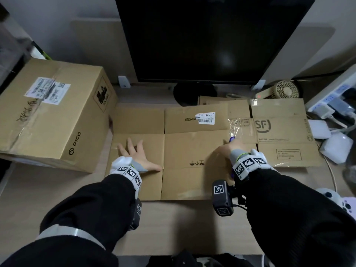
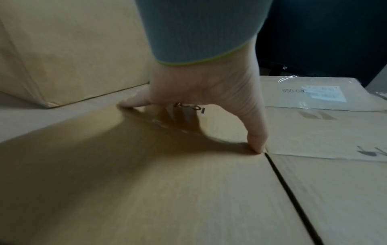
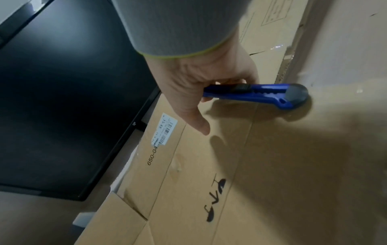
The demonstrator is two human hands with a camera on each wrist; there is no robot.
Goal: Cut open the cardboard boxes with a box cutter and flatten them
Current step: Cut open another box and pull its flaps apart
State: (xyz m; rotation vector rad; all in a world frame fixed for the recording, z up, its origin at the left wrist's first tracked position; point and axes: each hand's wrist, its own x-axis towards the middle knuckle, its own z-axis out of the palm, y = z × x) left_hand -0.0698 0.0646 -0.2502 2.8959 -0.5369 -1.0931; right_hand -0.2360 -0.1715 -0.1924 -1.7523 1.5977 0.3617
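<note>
Hands (image 1: 137,156) (image 1: 228,149) on flat corrugated cardboard (image 1: 194,149), right around blue plastic cutter (image 3: 257,95).

A flattened cardboard box (image 1: 185,151) in plain tan fills the middle of the head view, printed with small black handling symbols and the black digits "650-04", and carrying a white barcode label (image 1: 205,118). At the left of the frame an uncut box (image 1: 52,114) is the same tan, with black "PICO" lettering and a white shipping label. At the right, another flattened tan sheet (image 1: 283,132) bears a dark grey "SF" logo. The box cutter (image 3: 257,95) is bright blue with a grey end. The monitor (image 1: 210,37) at the top is black. Both sleeves are black, with grey cuffs edged in yellow-green, and the wrist bands are white with black square-patterned markers.
</note>
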